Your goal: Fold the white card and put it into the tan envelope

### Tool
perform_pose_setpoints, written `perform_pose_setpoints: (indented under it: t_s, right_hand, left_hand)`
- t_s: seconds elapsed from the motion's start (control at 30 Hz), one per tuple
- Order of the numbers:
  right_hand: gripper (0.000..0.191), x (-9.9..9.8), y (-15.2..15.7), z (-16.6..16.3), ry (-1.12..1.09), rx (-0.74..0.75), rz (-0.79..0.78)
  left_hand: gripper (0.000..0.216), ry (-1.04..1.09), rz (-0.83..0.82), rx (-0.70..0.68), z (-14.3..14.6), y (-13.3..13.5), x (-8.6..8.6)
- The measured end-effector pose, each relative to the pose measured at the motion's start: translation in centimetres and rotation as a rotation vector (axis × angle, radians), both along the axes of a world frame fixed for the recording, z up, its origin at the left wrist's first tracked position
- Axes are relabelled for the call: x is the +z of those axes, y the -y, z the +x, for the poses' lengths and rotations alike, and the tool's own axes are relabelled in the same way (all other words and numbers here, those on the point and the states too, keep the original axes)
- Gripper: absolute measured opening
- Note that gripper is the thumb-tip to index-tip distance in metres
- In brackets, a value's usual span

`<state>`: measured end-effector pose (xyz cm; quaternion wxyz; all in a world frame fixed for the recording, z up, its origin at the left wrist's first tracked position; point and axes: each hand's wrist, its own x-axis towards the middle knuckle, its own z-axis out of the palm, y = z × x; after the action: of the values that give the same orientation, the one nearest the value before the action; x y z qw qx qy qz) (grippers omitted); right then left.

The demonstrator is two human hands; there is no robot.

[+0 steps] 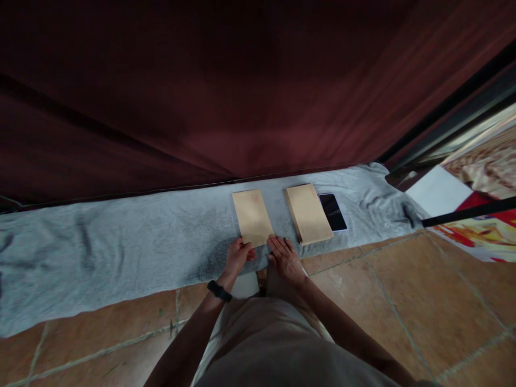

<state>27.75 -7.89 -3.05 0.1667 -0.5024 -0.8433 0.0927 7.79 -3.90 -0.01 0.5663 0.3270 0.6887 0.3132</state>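
A single brown paper envelope (253,215) lies flat on a grey cloth (161,231), its short lower edge toward me. My left hand (238,255) is closed at the lower left corner of this envelope, thumb on top and fingers curled in. Stretched out and close together, the fingers of my right hand (287,260) rest at its lower right corner. To the right sits a thick stack of similar brown envelopes (309,214), touched by neither hand.
Beside the stack lies a dark-screened phone (332,212). A dark red curtain (226,107) hangs behind the cloth. Orange floor tiles (387,301) run along the near side. At the far right are a black bar (467,213) and colourful printed sheets (479,234).
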Motion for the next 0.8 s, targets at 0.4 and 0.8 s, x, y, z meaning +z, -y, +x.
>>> perform_pose_setpoints:
  t_s: [0.4,0.8]
  right_hand:
    - [0.053,-0.4,0.0,0.5,-0.012,-0.02,0.014]
    - [0.05,0.2,0.0,0.6,0.0,-0.002,-0.01]
  left_hand:
    - [0.022,-0.372,0.2,0.038,-0.8,3.6,1.0]
    - [0.063,-0.947,0.773,-0.826,2.4,6.3,-2.4]
